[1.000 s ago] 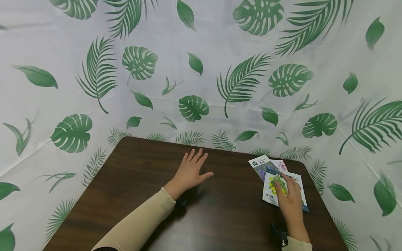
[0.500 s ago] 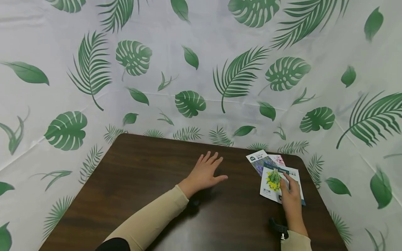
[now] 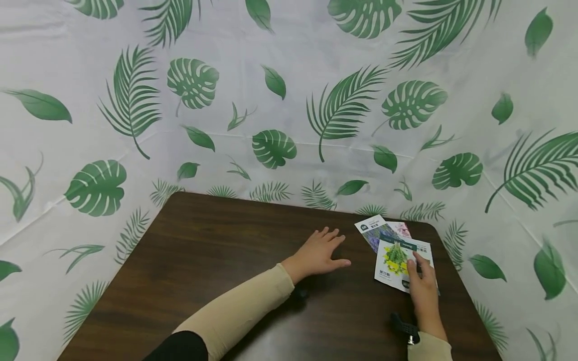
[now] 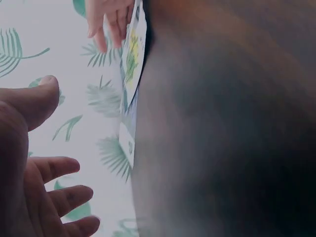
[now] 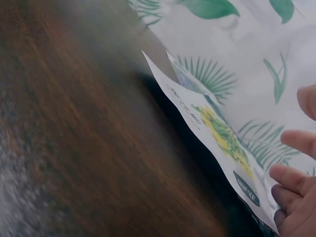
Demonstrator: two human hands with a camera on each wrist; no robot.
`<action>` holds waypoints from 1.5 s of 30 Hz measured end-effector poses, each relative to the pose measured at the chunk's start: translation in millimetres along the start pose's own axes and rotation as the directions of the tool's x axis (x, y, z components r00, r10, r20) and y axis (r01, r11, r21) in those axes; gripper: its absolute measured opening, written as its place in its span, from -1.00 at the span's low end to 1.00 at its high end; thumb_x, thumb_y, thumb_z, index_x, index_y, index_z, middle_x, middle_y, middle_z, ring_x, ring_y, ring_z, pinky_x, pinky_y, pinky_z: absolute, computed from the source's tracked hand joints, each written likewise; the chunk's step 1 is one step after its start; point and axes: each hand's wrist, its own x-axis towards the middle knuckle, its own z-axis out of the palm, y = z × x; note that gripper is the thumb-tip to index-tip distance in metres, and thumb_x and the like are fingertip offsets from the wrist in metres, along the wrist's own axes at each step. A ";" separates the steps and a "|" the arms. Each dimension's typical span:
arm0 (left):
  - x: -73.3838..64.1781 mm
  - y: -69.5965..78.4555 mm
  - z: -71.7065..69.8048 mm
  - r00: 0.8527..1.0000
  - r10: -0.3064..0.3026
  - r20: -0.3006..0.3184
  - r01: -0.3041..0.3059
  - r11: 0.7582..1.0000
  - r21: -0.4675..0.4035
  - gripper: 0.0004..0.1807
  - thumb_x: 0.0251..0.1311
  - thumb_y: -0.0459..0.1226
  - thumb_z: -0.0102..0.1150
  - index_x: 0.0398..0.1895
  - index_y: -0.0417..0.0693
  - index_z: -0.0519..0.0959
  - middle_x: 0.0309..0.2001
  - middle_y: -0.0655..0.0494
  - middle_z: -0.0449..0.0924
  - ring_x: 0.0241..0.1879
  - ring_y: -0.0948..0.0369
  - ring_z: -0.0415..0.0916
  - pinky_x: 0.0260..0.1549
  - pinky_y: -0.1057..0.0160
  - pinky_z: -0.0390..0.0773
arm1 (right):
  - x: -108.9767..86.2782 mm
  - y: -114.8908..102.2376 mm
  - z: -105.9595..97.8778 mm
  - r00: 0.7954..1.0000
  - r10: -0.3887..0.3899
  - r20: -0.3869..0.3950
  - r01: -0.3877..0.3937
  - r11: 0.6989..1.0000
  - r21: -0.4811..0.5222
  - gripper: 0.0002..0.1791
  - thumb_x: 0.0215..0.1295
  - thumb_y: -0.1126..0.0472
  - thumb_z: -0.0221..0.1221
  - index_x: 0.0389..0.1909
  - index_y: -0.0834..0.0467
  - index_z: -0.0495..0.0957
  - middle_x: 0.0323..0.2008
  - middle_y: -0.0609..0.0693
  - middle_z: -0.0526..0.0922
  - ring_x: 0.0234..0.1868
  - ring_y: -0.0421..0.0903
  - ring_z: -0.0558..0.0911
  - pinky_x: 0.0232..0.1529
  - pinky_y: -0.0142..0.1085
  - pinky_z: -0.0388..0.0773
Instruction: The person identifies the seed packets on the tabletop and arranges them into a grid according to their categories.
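Observation:
Several flat seed packets lie overlapped at the table's far right. Uppermost is a white packet with yellow flowers and green stems [image 3: 392, 260]. Under it show a packet with purple flowers [image 3: 377, 234] and one with pink blossoms [image 3: 401, 229]. My right hand [image 3: 426, 293] is at the right side of the top packet, thumb and fingers lightly bent over it. In the right wrist view, its fingers [image 5: 291, 180] are at the packet's edge, not pinching it. My left hand [image 3: 316, 254] hovers over the table with fingers spread, left of the packets, holding nothing.
The dark wooden table [image 3: 217, 240] has a rounded back edge against a white curtain [image 3: 289, 110] printed with green leaves. The packets lie close to the table's back right corner. A black wrist strap [image 3: 404, 328] is on the right wrist.
My left hand has moved steadily right across the table, towards the packets, fingers still spread. The right hand has slid slightly back off the top packet, uncovering more of its picture.

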 end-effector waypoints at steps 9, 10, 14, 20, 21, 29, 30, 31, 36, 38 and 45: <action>17.3 20.1 29.8 0.995 0.033 0.091 -0.031 0.999 -0.027 -0.14 0.54 0.36 0.02 0.72 0.18 0.29 0.75 0.09 0.16 0.75 0.01 0.10 0.70 0.05 0.21 | 2.1 3.8 3.8 0.998 0.055 0.015 -0.055 0.999 -0.002 -0.27 0.77 -0.23 -0.12 0.77 -0.01 0.13 0.75 0.31 0.01 0.73 0.42 0.05 0.66 0.43 -0.01; 19.4 22.8 32.1 0.995 0.036 0.092 -0.034 0.999 -0.025 -0.16 0.54 0.35 0.03 0.71 0.17 0.31 0.75 0.09 0.18 0.75 0.01 0.12 0.70 0.07 0.22 | 2.4 4.6 3.8 0.999 0.050 0.014 -0.050 0.999 0.002 -0.27 0.77 -0.22 -0.11 0.77 0.00 0.13 0.75 0.32 0.02 0.73 0.41 0.05 0.66 0.42 -0.01; 27.7 34.8 37.4 0.991 0.078 0.104 -0.077 0.997 -0.014 -0.22 0.58 0.29 0.04 0.69 0.14 0.36 0.72 0.07 0.24 0.72 0.03 0.18 0.69 0.13 0.23 | 4.0 5.9 3.0 0.998 0.052 0.021 -0.052 0.999 -0.002 -0.26 0.77 -0.23 -0.12 0.77 0.01 0.12 0.75 0.33 0.00 0.74 0.41 0.03 0.67 0.42 -0.03; 39.2 52.9 42.7 0.978 0.142 0.151 -0.139 0.990 -0.031 -0.29 0.61 0.20 0.07 0.69 0.18 0.35 0.73 0.13 0.22 0.72 0.15 0.17 0.67 0.21 0.25 | 6.8 0.4 2.9 0.995 0.083 0.048 -0.079 0.994 -0.073 -0.24 0.76 -0.26 -0.14 0.79 -0.01 0.08 0.76 0.31 -0.04 0.76 0.40 -0.04 0.66 0.49 -0.14; 41.1 55.9 43.8 0.977 0.145 0.158 -0.141 0.989 -0.036 -0.30 0.62 0.20 0.07 0.69 0.19 0.35 0.73 0.14 0.21 0.72 0.17 0.17 0.66 0.22 0.26 | 7.3 -0.6 2.7 0.995 0.084 0.050 -0.080 0.993 -0.082 -0.23 0.75 -0.26 -0.14 0.78 -0.01 0.08 0.76 0.31 -0.03 0.76 0.40 -0.04 0.65 0.49 -0.15; 52.7 75.4 53.5 0.967 0.188 0.169 -0.191 0.982 -0.001 -0.35 0.62 0.15 0.08 0.65 0.17 0.41 0.71 0.17 0.26 0.70 0.24 0.20 0.63 0.32 0.27 | 8.5 1.2 -2.0 0.993 0.044 0.112 -0.036 0.996 -0.076 -0.26 0.75 -0.21 -0.09 0.76 0.05 0.16 0.75 0.33 -0.01 0.77 0.37 -0.03 0.68 0.41 -0.05; 53.3 76.4 55.3 0.966 0.195 0.168 -0.201 0.980 0.014 -0.35 0.62 0.15 0.08 0.64 0.16 0.42 0.70 0.18 0.27 0.69 0.24 0.21 0.62 0.32 0.28 | 8.6 2.2 -2.1 0.992 0.029 0.121 -0.021 0.997 -0.073 -0.26 0.75 -0.20 -0.08 0.75 0.07 0.18 0.74 0.34 0.00 0.76 0.37 -0.01 0.68 0.40 -0.03; 53.5 77.0 57.0 0.965 0.199 0.170 -0.207 0.978 0.029 -0.35 0.62 0.14 0.08 0.64 0.15 0.42 0.70 0.18 0.28 0.69 0.24 0.22 0.62 0.32 0.28 | 8.6 2.6 -2.2 0.991 0.019 0.132 -0.011 0.998 -0.066 -0.26 0.75 -0.19 -0.07 0.74 0.09 0.18 0.74 0.36 0.00 0.76 0.38 -0.01 0.68 0.40 -0.03; 49.0 76.1 62.4 0.953 0.191 0.237 -0.218 0.972 0.091 -0.37 0.63 0.14 0.07 0.67 0.29 0.39 0.71 0.25 0.26 0.71 0.22 0.18 0.65 0.25 0.27 | 7.4 6.5 -0.1 0.989 -0.001 0.147 0.011 0.998 -0.064 -0.30 0.76 -0.15 -0.06 0.71 0.14 0.25 0.70 0.38 0.08 0.74 0.37 0.05 0.69 0.36 -0.01; 46.9 75.9 62.6 0.947 0.186 0.261 -0.219 0.970 0.103 -0.37 0.63 0.15 0.07 0.67 0.36 0.37 0.72 0.27 0.23 0.73 0.21 0.15 0.65 0.23 0.28 | 6.4 7.2 0.7 0.989 0.008 0.145 0.003 0.997 -0.073 -0.31 0.77 -0.15 -0.08 0.70 0.13 0.26 0.69 0.37 0.08 0.75 0.36 0.04 0.69 0.35 -0.01; 43.9 78.5 59.8 0.968 0.131 0.216 -0.173 0.967 0.187 -0.35 0.58 0.21 0.10 0.67 0.49 0.34 0.63 0.28 0.35 0.60 0.22 0.33 0.47 0.19 0.50 | 6.8 4.8 -1.0 0.989 -0.028 0.147 0.039 0.997 -0.072 -0.36 0.79 -0.08 -0.08 0.68 0.17 0.28 0.67 0.38 0.12 0.73 0.35 0.07 0.69 0.35 0.00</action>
